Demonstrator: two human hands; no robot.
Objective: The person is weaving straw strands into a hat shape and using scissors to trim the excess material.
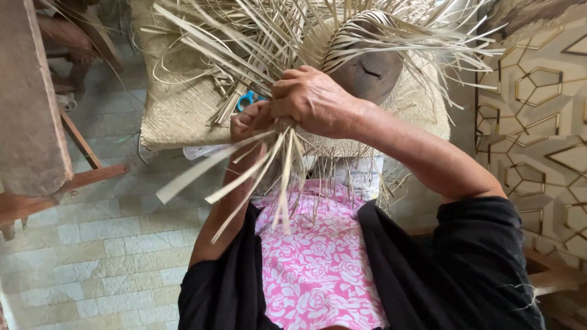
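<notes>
My two hands meet just above my lap. The right hand is clenched over a bunch of pale straw strips, knuckles up; the left hand sits just under and beside it, fingers closed on the same bunch. The loose ends fan down and to the left over my pink flowered cloth, flat, thin and ribbon-like, some stiff, some curling.

The strips run up into a half-woven hat pulled over one rounded dark wooden block; its unwoven ends bristle outward all around the top of the view, crowding the space above my hands. Behind it lies one flat woven mat, tight-plaited, its edge hanging toward the floor. A small blue handle of some tool peeks out between the strips; I cannot tell what it is.

To my left the pale tiled floor lies open, bounded by a reddish wooden frame at the far left. To my right a panel with gold hexagon lines stands close by my elbow, leaving little room there.
</notes>
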